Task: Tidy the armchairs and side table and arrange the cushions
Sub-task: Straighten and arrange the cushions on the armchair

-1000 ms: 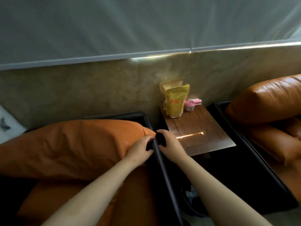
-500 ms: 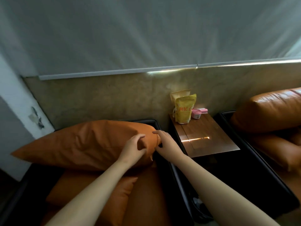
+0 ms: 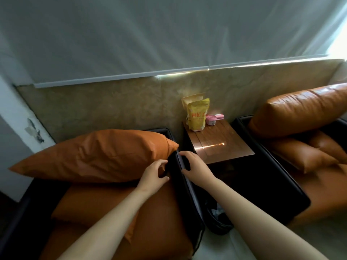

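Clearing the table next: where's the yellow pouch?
Head view: the yellow plastic pouch stands back-left on the wooden side table, beside a small pink cup.

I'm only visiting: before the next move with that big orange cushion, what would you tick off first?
1. The large orange cushion lies across the chair, over the small cushion: ok.
2. The left hand has a grip on it: not ok, its fingers are curved and hold nothing.
3. The right hand has a grip on the black armrest: cannot tell.
4. The side table is tidied: not ok, a yellow pouch and a pink container stand at its far end.
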Tool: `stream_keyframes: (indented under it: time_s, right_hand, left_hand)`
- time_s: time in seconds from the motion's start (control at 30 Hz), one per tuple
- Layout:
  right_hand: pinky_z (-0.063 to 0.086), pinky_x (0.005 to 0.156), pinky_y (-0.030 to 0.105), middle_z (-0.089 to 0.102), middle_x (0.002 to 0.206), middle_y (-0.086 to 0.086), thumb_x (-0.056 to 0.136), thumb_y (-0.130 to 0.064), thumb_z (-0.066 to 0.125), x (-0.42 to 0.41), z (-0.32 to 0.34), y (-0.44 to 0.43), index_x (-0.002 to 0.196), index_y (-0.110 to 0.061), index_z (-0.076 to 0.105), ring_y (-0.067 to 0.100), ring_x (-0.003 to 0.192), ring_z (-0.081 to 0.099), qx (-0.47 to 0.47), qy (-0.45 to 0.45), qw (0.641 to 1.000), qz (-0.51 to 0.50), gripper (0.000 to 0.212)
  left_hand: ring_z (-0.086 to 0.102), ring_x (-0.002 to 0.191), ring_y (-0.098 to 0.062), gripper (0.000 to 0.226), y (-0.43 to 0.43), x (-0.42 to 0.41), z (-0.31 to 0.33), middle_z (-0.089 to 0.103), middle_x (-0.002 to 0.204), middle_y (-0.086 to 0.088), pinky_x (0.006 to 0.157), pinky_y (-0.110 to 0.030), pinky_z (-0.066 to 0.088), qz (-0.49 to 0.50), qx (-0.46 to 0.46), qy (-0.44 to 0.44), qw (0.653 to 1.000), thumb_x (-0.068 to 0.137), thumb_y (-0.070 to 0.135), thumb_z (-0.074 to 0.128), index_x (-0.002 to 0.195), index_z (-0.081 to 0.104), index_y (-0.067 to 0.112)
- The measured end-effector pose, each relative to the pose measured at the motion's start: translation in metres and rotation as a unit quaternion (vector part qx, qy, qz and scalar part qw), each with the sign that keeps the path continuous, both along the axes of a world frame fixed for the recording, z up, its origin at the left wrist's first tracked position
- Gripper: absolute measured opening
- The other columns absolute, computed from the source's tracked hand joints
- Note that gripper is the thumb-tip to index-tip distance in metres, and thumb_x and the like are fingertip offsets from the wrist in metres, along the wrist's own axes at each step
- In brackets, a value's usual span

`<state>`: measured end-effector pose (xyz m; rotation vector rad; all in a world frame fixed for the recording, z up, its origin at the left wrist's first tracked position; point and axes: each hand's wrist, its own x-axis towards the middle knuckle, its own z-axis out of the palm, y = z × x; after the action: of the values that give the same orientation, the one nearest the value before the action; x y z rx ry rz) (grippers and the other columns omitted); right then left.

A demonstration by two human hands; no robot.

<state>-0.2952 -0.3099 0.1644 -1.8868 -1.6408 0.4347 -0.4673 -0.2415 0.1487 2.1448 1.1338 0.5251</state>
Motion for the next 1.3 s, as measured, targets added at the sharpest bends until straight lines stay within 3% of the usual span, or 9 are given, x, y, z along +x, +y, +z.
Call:
stream_keyframes:
  time_s: [0.47,0.57,0.8,0.97,1.3]
  right_hand:
    - [0.041,0.102,0.031,0.046,0.142,0.001,0.085,-0.011,0.063,-0.09,0.018,0.033,0.138,-0.023,0.044,0.019,0.131,0.042,0.004,0.0,1.0,0.02,0.058]
    - [0.044,0.097,0.027,0.047,0.14,0.0,0.084,-0.011,0.063,-0.132,0.022,0.049,0.137,-0.022,0.044,0.017,0.126,0.046,0.015,-0.005,1.0,0.019,0.057]
    - [0.035,0.104,0.024,0.049,0.138,0.0,0.086,-0.011,0.063,-0.261,0.001,0.085,0.136,-0.02,0.046,0.016,0.13,0.044,-0.005,0.01,0.999,0.037,0.054]
    - [0.032,0.106,0.025,0.046,0.141,0.0,0.087,-0.01,0.063,-0.328,-0.003,0.106,0.137,-0.021,0.044,0.016,0.132,0.04,-0.01,0.02,0.998,0.06,0.054]
    - [0.034,0.1,0.021,0.051,0.134,0.001,0.084,-0.009,0.062,-0.35,0.009,0.176,0.135,-0.017,0.047,0.018,0.127,0.045,0.0,0.014,0.998,0.067,0.053]
  left_hand:
    - [0.046,0.129,-0.014,0.059,0.019,-0.092,0.024,0.052,0.137,0.002,0.105,-0.025,0.039,0.032,0.034,0.005,0.999,0.082,0.012,0.073,0.135,0.049,0.023]
    - [0.046,0.128,-0.013,0.059,0.03,-0.132,0.024,0.053,0.135,0.002,0.104,-0.022,0.037,0.027,0.028,-0.009,0.999,0.081,0.01,0.073,0.133,0.05,0.022]
    - [0.046,0.127,-0.012,0.058,0.068,-0.257,0.02,0.052,0.134,0.003,0.1,-0.016,0.034,0.034,0.011,-0.006,0.999,0.081,0.011,0.073,0.134,0.05,0.02]
    - [0.045,0.129,-0.016,0.059,0.096,-0.328,0.02,0.049,0.137,0.001,0.107,-0.03,0.039,0.056,0.007,0.02,0.998,0.081,0.015,0.073,0.134,0.049,0.023]
    - [0.045,0.129,-0.013,0.059,0.146,-0.37,0.013,0.05,0.136,0.002,0.106,-0.028,0.038,0.082,-0.004,0.009,0.997,0.081,0.014,0.074,0.134,0.049,0.024]
